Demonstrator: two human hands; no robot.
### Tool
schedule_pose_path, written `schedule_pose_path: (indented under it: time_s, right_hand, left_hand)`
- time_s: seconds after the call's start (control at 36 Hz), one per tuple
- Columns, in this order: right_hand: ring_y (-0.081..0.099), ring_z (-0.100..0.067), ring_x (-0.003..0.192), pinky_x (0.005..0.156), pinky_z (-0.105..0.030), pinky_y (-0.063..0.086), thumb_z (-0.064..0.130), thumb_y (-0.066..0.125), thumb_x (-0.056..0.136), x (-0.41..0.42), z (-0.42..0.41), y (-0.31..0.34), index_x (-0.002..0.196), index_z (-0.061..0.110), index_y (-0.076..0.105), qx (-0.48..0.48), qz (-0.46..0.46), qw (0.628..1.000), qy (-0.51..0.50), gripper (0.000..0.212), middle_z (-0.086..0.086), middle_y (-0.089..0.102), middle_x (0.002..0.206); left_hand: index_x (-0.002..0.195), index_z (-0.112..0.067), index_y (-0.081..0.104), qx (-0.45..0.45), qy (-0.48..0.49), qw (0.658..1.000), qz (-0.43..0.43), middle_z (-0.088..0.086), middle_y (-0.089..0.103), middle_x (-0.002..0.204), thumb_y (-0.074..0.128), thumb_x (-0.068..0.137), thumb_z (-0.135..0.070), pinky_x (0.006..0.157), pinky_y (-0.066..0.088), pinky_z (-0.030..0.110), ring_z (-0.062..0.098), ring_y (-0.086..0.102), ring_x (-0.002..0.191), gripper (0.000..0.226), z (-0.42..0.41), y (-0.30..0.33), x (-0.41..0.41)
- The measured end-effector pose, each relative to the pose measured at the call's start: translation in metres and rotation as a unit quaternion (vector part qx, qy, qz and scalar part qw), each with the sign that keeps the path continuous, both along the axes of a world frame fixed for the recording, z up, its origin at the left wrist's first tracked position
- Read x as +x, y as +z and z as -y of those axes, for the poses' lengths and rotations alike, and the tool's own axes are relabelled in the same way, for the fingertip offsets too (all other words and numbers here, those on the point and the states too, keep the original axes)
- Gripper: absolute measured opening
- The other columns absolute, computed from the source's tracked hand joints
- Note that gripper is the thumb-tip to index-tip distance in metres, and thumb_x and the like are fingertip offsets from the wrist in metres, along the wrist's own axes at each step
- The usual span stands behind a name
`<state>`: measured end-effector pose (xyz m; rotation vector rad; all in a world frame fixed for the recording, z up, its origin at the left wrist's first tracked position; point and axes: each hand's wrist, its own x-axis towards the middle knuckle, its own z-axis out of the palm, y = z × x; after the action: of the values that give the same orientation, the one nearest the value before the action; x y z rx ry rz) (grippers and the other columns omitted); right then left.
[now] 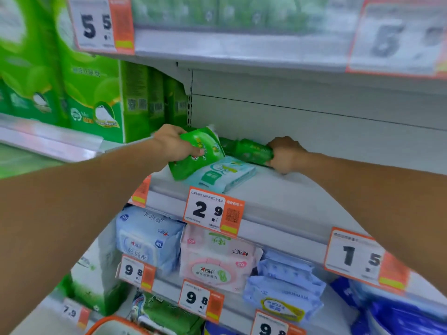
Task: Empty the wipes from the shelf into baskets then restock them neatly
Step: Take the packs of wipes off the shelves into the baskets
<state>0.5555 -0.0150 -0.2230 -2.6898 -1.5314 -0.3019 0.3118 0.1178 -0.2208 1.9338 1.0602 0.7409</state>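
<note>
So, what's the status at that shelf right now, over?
Left hand grips green wipes pack. Right hand grips darker green pack at shelf back. Pale pack lies underneath. Nothing blocking.

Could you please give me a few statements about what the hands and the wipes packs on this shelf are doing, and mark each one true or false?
1. The left hand grips a green wipes pack. True.
2. The right hand is empty and hangs away from the shelf. False: it grips a darker green pack lying near the back of the shelf.
3. A pale blue-green pack lies on the shelf below the left hand's pack. True.
4. The price tag on the shelf edge under that pack reads 9 8. False: it reads 2 9.
5. The shelf to the right of the right hand is packed with wipes. False: it shows bare shelf there.
</note>
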Motion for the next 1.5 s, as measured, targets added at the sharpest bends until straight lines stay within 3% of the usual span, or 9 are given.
schedule_pose_path:
  time_s: [0.19, 0.47, 0.58, 0.92, 1.06, 1.17, 1.25, 1.36, 1.5]
  right_hand:
    - [0.072, -0.031, 0.080, 0.078, -0.046, 0.059, 0.020, 0.076, 0.082, -0.049, 0.076, 0.018, 0.082, 0.012, 0.069, 0.195, -0.183, 0.962, 0.052, 0.011, -0.016, 0.074, 0.087]
    - [0.074, -0.020, 0.093, 0.065, -0.032, 0.061, 0.003, 0.071, 0.085, -0.202, 0.193, 0.009, 0.113, 0.007, 0.068, 0.325, -0.676, 0.645, 0.144, 0.029, -0.008, 0.076, 0.107]
    - [0.072, -0.020, 0.096, 0.063, -0.028, 0.059, 0.023, 0.076, 0.076, -0.232, 0.210, -0.032, 0.122, 0.009, 0.067, 0.319, -0.721, 0.609, 0.085, 0.048, -0.009, 0.073, 0.116]
    - [0.074, -0.019, 0.091, 0.073, -0.035, 0.063, 0.020, 0.065, 0.091, -0.253, 0.219, -0.068, 0.115, 0.018, 0.067, 0.172, -0.690, 0.696, 0.102, 0.024, -0.005, 0.076, 0.107]
    - [0.073, -0.015, 0.087, 0.069, -0.036, 0.062, 0.019, 0.068, 0.093, -0.259, 0.205, -0.086, 0.111, 0.025, 0.066, 0.101, -0.533, 0.828, 0.139, 0.020, -0.001, 0.076, 0.103]
    - [0.060, -0.012, 0.117, 0.100, -0.030, 0.050, 0.052, 0.079, 0.077, -0.276, 0.197, -0.107, 0.130, 0.026, 0.061, -0.160, -0.339, 0.902, 0.216, 0.062, 0.010, 0.063, 0.129]
    - [0.054, -0.006, 0.127, 0.110, -0.036, 0.043, 0.060, 0.079, 0.070, -0.298, 0.186, -0.116, 0.140, 0.028, 0.053, -0.095, -0.461, 0.857, 0.210, 0.082, 0.016, 0.054, 0.141]
    - [0.070, -0.010, 0.103, 0.080, -0.042, 0.060, 0.028, 0.073, 0.089, -0.321, 0.168, -0.123, 0.118, 0.032, 0.063, 0.005, -0.632, 0.747, 0.207, 0.031, 0.011, 0.071, 0.116]
    - [0.067, -0.002, 0.071, 0.069, -0.039, 0.058, 0.027, 0.075, 0.088, -0.319, 0.147, -0.138, 0.113, 0.016, 0.068, 0.105, -0.371, 0.888, 0.249, 0.028, 0.004, 0.071, 0.087]
  left_hand:
    - [0.098, -0.018, 0.064, 0.018, -0.001, 0.992, 0.125, 0.004, 0.070, 0.094, 0.096, 0.055, -0.018, 0.070, 0.055, 0.028, 0.020, 0.067, 0.080, 0.053, 0.047, 0.029, -0.055]
    - [0.122, -0.006, 0.055, -0.166, -0.083, 0.936, 0.298, 0.012, 0.073, 0.101, 0.084, 0.047, 0.001, 0.060, 0.060, 0.031, 0.023, 0.074, 0.079, 0.081, 0.146, 0.011, -0.158]
    - [0.124, 0.001, 0.062, -0.215, -0.115, 0.927, 0.285, 0.011, 0.076, 0.097, 0.075, 0.073, -0.005, 0.060, 0.058, 0.025, 0.017, 0.074, 0.075, 0.052, 0.163, -0.006, -0.194]
    - [0.112, -0.004, 0.068, -0.152, -0.127, 0.975, 0.099, 0.010, 0.075, 0.097, 0.063, 0.094, -0.016, 0.072, 0.060, 0.027, 0.017, 0.071, 0.081, 0.023, 0.168, -0.027, -0.242]
    - [0.106, -0.011, 0.070, -0.145, -0.127, 0.978, 0.081, 0.006, 0.076, 0.092, 0.066, 0.092, -0.016, 0.077, 0.059, 0.029, 0.015, 0.072, 0.077, 0.016, 0.165, -0.037, -0.247]
    - [0.101, -0.013, 0.070, -0.132, -0.136, 0.980, 0.061, 0.002, 0.077, 0.089, 0.069, 0.090, -0.017, 0.081, 0.055, 0.030, 0.013, 0.072, 0.076, 0.013, 0.163, -0.051, -0.251]
    - [0.098, -0.014, 0.069, -0.164, -0.175, 0.968, 0.069, 0.003, 0.076, 0.090, 0.069, 0.088, -0.015, 0.077, 0.056, 0.028, 0.013, 0.071, 0.077, 0.011, 0.169, -0.061, -0.254]
    - [0.101, -0.010, 0.068, -0.222, -0.224, 0.942, 0.111, 0.009, 0.072, 0.100, 0.070, 0.079, -0.019, 0.087, 0.055, 0.033, 0.016, 0.070, 0.083, 0.024, 0.176, -0.080, -0.254]
    - [0.086, -0.021, 0.068, -0.170, -0.071, 0.977, 0.108, -0.002, 0.073, 0.088, 0.071, 0.089, -0.025, 0.081, 0.054, 0.030, 0.010, 0.069, 0.078, 0.006, 0.154, -0.095, -0.268]
